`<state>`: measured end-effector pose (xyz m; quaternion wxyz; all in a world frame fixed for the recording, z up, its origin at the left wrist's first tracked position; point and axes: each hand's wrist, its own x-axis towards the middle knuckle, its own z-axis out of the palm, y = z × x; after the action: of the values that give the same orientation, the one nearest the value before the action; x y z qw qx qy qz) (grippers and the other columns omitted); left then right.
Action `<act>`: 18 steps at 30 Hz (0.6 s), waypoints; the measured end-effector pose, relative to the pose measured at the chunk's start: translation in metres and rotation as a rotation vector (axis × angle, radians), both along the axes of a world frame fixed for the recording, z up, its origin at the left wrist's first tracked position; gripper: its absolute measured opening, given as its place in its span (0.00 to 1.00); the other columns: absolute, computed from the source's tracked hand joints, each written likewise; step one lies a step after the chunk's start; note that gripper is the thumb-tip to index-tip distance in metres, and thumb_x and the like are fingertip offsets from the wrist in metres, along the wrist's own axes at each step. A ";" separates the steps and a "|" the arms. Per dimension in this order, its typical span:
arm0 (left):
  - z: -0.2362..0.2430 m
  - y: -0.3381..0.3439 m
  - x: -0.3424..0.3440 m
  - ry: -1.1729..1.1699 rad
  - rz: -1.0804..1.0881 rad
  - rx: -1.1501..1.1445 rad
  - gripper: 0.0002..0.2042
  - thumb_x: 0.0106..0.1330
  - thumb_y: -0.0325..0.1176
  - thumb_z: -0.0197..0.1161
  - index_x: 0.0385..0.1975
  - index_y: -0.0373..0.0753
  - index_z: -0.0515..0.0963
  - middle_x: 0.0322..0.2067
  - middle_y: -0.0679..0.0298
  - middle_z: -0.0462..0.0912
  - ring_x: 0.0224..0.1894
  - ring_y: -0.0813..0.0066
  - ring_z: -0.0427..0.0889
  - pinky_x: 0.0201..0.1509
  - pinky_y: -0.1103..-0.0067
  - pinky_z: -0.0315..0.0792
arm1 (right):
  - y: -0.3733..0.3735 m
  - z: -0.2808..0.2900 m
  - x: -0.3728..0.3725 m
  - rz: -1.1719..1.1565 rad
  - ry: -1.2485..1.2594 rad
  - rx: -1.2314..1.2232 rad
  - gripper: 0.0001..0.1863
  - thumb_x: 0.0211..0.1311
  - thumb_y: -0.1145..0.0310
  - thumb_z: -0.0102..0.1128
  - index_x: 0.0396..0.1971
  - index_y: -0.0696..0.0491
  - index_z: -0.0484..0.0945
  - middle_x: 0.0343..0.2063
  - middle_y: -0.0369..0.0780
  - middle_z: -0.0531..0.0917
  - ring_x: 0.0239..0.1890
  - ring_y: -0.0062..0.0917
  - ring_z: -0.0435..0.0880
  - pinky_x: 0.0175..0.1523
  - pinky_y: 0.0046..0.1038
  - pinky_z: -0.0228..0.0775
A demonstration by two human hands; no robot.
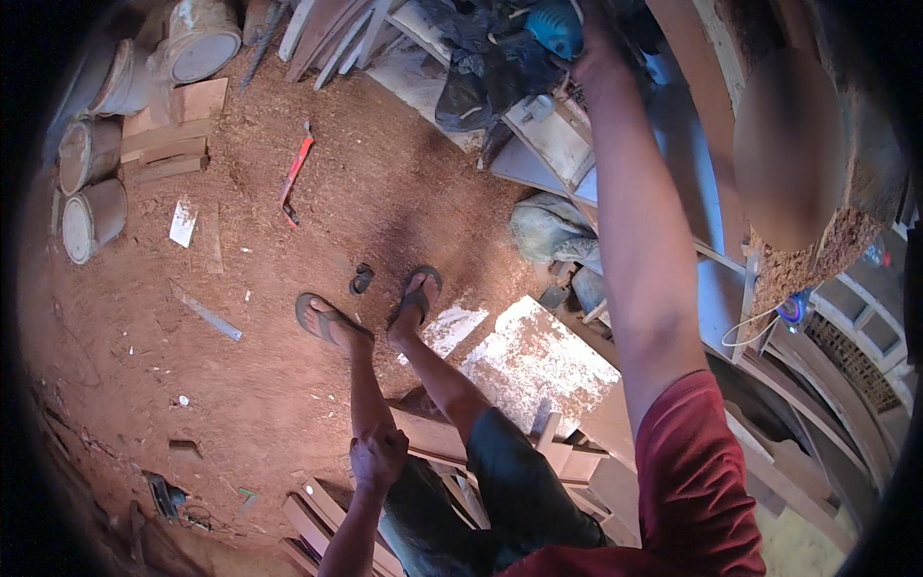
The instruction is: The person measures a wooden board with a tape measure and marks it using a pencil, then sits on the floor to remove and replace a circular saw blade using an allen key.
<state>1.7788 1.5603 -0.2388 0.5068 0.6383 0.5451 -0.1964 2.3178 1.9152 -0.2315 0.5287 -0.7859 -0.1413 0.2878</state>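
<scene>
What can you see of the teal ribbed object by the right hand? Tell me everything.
The teal object is rounded, with ridges across its surface, and looks like plastic. It sits at the upper edge of the view, beside dark plastic sheeting, just left of the person's right hand. Whether the hand touches it cannot be told, nor exactly what it is.

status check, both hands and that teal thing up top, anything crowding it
Right hand at the ribbed teal object, grip unclear. Left hand curled, nothing seen in it. Black plastic bunched close on the object's left.
</scene>
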 end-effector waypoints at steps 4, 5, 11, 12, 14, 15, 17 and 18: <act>0.005 0.005 0.002 0.003 -0.008 -0.006 0.08 0.58 0.38 0.62 0.26 0.41 0.79 0.20 0.52 0.82 0.27 0.48 0.83 0.37 0.57 0.76 | 0.015 -0.015 0.020 -0.178 0.280 0.238 0.27 0.54 0.50 0.72 0.51 0.46 0.78 0.50 0.40 0.81 0.51 0.28 0.80 0.54 0.36 0.75; 0.006 0.006 0.002 -0.006 -0.013 0.004 0.08 0.58 0.38 0.62 0.26 0.41 0.79 0.20 0.52 0.82 0.27 0.48 0.83 0.37 0.57 0.76 | 0.013 -0.023 0.024 -0.171 0.288 0.264 0.28 0.54 0.50 0.72 0.52 0.48 0.78 0.49 0.41 0.82 0.52 0.29 0.80 0.55 0.35 0.74; 0.003 0.007 -0.004 -0.012 -0.003 0.062 0.08 0.58 0.38 0.61 0.26 0.40 0.80 0.21 0.51 0.83 0.26 0.46 0.83 0.35 0.57 0.76 | -0.038 -0.032 0.042 0.085 0.359 0.407 0.26 0.58 0.56 0.66 0.51 0.57 0.75 0.48 0.44 0.81 0.51 0.33 0.81 0.55 0.39 0.76; 0.002 0.007 -0.005 -0.009 0.016 0.050 0.08 0.58 0.38 0.61 0.27 0.40 0.80 0.22 0.50 0.83 0.27 0.46 0.83 0.36 0.56 0.76 | -0.045 -0.031 0.038 -0.059 0.216 0.328 0.25 0.59 0.55 0.64 0.51 0.56 0.75 0.48 0.44 0.82 0.52 0.33 0.82 0.55 0.39 0.77; 0.000 0.008 -0.006 0.001 -0.001 0.028 0.08 0.58 0.37 0.61 0.28 0.40 0.80 0.22 0.49 0.83 0.27 0.45 0.83 0.36 0.56 0.76 | -0.062 -0.013 0.040 -0.099 0.180 0.283 0.25 0.62 0.53 0.61 0.52 0.55 0.76 0.48 0.44 0.82 0.51 0.33 0.82 0.54 0.38 0.78; 0.000 0.008 -0.006 0.034 -0.001 0.005 0.08 0.58 0.37 0.61 0.28 0.41 0.80 0.23 0.49 0.83 0.27 0.45 0.83 0.37 0.55 0.76 | -0.069 -0.004 0.041 -0.144 0.148 0.223 0.25 0.63 0.52 0.59 0.52 0.55 0.76 0.47 0.43 0.83 0.50 0.33 0.82 0.53 0.37 0.78; 0.000 0.010 -0.003 0.068 -0.011 0.017 0.08 0.58 0.38 0.60 0.29 0.41 0.81 0.24 0.48 0.83 0.28 0.45 0.83 0.38 0.55 0.77 | -0.085 0.013 0.043 -0.090 0.168 0.196 0.25 0.64 0.52 0.57 0.53 0.54 0.76 0.48 0.43 0.83 0.49 0.33 0.83 0.53 0.36 0.78; 0.001 0.012 -0.002 0.052 -0.001 0.017 0.08 0.58 0.38 0.60 0.29 0.41 0.81 0.24 0.47 0.83 0.28 0.45 0.83 0.39 0.55 0.77 | -0.088 0.016 0.045 -0.096 0.174 0.191 0.24 0.64 0.53 0.57 0.53 0.54 0.76 0.48 0.43 0.83 0.49 0.33 0.83 0.53 0.36 0.78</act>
<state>1.7769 1.5724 -0.2379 0.4870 0.6376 0.5594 -0.2083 2.3633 1.8275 -0.2157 0.6244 -0.7100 -0.0841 0.3145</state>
